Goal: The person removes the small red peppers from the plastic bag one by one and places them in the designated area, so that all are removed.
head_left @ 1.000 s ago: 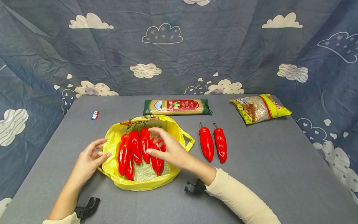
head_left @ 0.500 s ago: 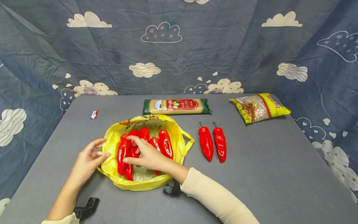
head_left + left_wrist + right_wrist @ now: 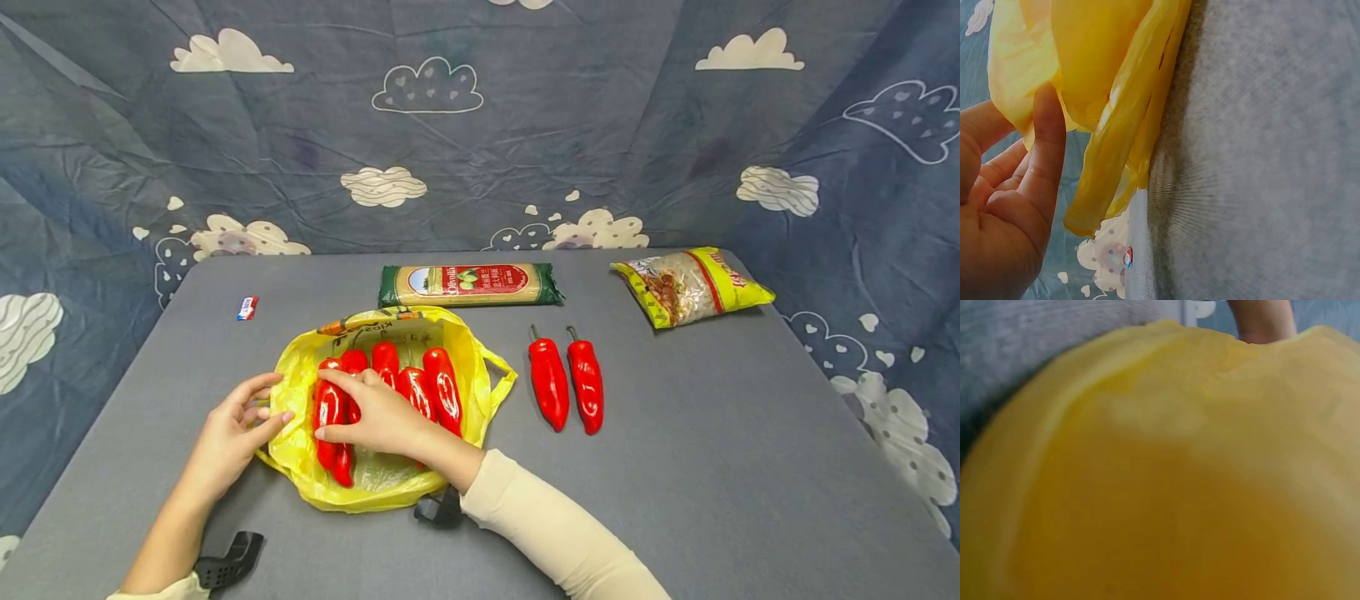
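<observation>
A yellow plastic bag (image 3: 480, 367) lies with its mouth toward me, several glossy red peppers (image 3: 442, 387) inside. With thumb and fingers, my left hand (image 3: 236, 433) pinches the bag's left rim. The left wrist view shows the thumb against the yellow film, the other fingers behind. My right hand (image 3: 378, 417) reaches into the bag over the leftmost pepper (image 3: 327, 408), thumb and forefinger spread apart across it. The remaining fingers are hidden, and a firm grip does not show. Yellow film fills most of the right wrist view, hiding the right hand there.
Two more red peppers, a left one (image 3: 550, 385) and a right one (image 3: 587, 387), lie on the grey table right of the bag. Behind are a spaghetti packet (image 3: 471, 285) and a yellow food packet (image 3: 692, 287). A small red-blue wrapper (image 3: 247, 308) lies back left.
My right hand has moved left across the bag's mouth to the leftmost pepper, uncovering a pepper on the bag's right side. The left hand stays at the rim.
</observation>
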A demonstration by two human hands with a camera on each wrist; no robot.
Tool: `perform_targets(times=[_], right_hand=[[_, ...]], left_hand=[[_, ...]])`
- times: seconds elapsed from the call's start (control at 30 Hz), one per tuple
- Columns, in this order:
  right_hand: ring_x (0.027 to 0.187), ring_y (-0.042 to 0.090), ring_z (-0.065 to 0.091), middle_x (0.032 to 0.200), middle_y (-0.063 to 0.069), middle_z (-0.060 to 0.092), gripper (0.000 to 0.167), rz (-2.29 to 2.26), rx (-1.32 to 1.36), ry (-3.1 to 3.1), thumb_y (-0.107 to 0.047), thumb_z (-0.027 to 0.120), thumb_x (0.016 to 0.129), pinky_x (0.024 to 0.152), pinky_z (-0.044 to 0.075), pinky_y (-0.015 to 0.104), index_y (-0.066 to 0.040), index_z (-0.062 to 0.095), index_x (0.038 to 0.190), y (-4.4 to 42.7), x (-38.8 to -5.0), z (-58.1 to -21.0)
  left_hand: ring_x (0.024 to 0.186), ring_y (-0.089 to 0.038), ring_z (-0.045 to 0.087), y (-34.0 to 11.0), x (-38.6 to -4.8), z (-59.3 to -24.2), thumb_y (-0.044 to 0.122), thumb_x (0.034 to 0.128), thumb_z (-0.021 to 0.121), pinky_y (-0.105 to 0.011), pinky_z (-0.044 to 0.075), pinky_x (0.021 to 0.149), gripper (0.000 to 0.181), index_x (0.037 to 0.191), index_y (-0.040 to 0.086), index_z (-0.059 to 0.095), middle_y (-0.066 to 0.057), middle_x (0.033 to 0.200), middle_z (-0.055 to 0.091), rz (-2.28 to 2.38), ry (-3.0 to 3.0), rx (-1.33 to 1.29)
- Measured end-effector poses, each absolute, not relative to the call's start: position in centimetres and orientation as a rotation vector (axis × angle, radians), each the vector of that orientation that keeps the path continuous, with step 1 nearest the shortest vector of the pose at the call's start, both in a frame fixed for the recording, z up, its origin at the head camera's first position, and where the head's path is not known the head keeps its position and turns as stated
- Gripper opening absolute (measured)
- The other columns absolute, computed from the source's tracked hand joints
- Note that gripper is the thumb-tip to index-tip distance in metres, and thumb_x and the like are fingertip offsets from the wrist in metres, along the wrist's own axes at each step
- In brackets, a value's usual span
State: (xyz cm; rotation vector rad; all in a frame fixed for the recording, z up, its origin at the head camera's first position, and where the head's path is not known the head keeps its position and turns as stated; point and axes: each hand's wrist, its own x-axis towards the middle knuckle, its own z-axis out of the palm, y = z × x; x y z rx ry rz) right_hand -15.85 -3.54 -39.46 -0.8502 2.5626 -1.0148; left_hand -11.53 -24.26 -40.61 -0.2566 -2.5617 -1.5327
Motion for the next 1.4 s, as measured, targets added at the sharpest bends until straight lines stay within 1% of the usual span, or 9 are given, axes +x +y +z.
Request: perform_targets(times=[0.17,0.37,0.53,0.63,0.83,0.93,1.03,1.17,1.4], right_hand=[[0.107,0.01,0.043,0.122,-0.007,0.049,0.058,-1.034,-0.924,2.506,-0.031,0.066,0.078,0.084,0.04,0.027,-0.03,0.042,0.132,-3.0,-16.1,-39.1],[0.103,0.009,0.046,0.117,-0.008,0.052,0.053,-1.105,-0.919,2.534,-0.032,0.069,0.078,0.084,0.04,0.026,-0.029,0.047,0.127,-2.6,-15.8,-39.6],[0.056,0.005,0.045,0.095,-0.007,0.055,0.053,-1.34,-0.905,2.417,-0.022,0.071,0.078,0.058,0.043,0.019,-0.027,0.048,0.125,-1.2,-15.5,-40.0],[0.046,0.007,0.04,0.093,-0.004,0.054,0.053,-1.472,-0.942,2.334,-0.015,0.071,0.078,0.049,0.041,0.019,-0.022,0.049,0.126,0.6,-14.8,-39.0],[0.066,0.014,0.048,0.112,0.01,0.051,0.05,-1.634,-1.063,2.337,-0.001,0.067,0.078,0.06,0.044,0.025,-0.002,0.049,0.124,5.5,-12.3,-35.1],[0.08,0.019,0.055,0.116,0.014,0.049,0.051,-1.772,-1.025,2.317,0.004,0.066,0.078,0.067,0.049,0.032,0.001,0.046,0.125,8.4,-12.0,-34.8],[0.087,0.021,0.057,0.118,0.013,0.047,0.055,-1.896,-0.953,2.327,0.008,0.064,0.078,0.07,0.05,0.036,0.0,0.042,0.128,11.7,-12.3,-35.5],[0.09,0.02,0.057,0.119,0.013,0.046,0.059,-1.958,-0.841,2.441,0.01,0.063,0.078,0.074,0.048,0.03,-0.004,0.041,0.131,16.4,-13.3,-36.9],[0.087,0.015,0.059,0.12,0.018,0.045,0.063,-1.93,-0.542,2.559,0.006,0.061,0.081,0.068,0.049,0.024,-0.01,0.035,0.136,23.0,-14.5,-38.5]], left_hand=[[0.075,-0.002,0.054,-24.5,-11.5,-40.7,0.0,0.0813,0.064,-0.018,0.046,0.055,0.048,0.124,-0.002,0.044,-0.005,0.102,0.049,-1.53,-2.556,-0.247],[0.076,-0.001,0.054,-24.6,-11.4,-40.7,0.0,0.0813,0.064,-0.018,0.046,0.056,0.048,0.125,-0.002,0.044,-0.01,0.105,0.048,-1.502,-2.569,-0.236],[0.076,-0.001,0.053,-24.5,-11.4,-40.7,0.001,0.0812,0.064,-0.017,0.046,0.056,0.048,0.125,-0.001,0.045,-0.013,0.106,0.048,-1.492,-2.576,-0.23],[0.076,-0.001,0.054,-24.5,-11.5,-40.7,0.0,0.0807,0.065,-0.017,0.046,0.056,0.048,0.124,-0.001,0.045,-0.01,0.104,0.049,-1.489,-2.569,-0.236],[0.076,-0.001,0.054,-24.5,-11.5,-40.7,0.0,0.0811,0.064,-0.018,0.046,0.056,0.047,0.124,-0.001,0.045,-0.009,0.104,0.049,-1.507,-2.564,-0.244],[0.075,-0.002,0.054,-24.5,-11.5,-40.7,0.0,0.0812,0.064,-0.019,0.046,0.055,0.048,0.124,-0.001,0.044,-0.01,0.104,0.049,-1.516,-2.561,-0.249],[0.076,-0.002,0.054,-24.5,-11.5,-40.7,0.0,0.0811,0.064,-0.019,0.046,0.055,0.048,0.125,-0.001,0.044,-0.011,0.104,0.049,-1.516,-2.562,-0.246],[0.076,-0.002,0.053,-24.5,-11.5,-40.6,0.001,0.0812,0.064,-0.019,0.047,0.055,0.048,0.125,-0.001,0.044,-0.012,0.105,0.049,-1.526,-2.566,-0.234],[0.077,-0.002,0.053,-24.4,-11.5,-40.6,0.002,0.0816,0.064,-0.02,0.047,0.055,0.048,0.125,-0.001,0.044,-0.013,0.106,0.049,-1.535,-2.566,-0.231]])
